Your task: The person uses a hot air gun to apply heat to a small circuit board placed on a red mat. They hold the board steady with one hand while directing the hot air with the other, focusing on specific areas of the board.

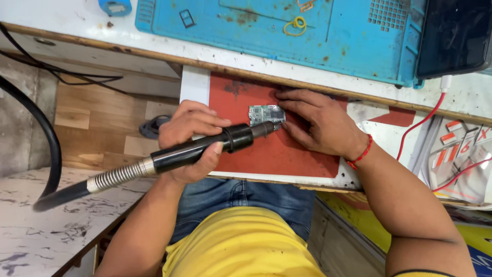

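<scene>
From the head camera, a white worktop [215, 54], stained and chipped along its wooden edge, crosses the upper part of the frame. On it lies a blue work mat [328, 38] with a yellow rubber band [295, 25], and a dark tablet [453, 36] sits at the upper right. Below the edge a pull-out shelf carries a red mat [271, 151] at the centre of the frame. Wood-look floor shows at the left, and a marbled white surface [46, 225] fills the lower left.

The left hand [189, 138], left of centre, is wrapped closed around a black hot-air handpiece [205, 149], whose nozzle tip lies over a small green circuit board [266, 115]. The board rests on the red mat, just above centre. The right hand [318, 123] lies flat and loosely spread on the mat, fingertips [285, 110] touching the board's right edge. A red thread band [361, 154] circles that wrist.
</scene>
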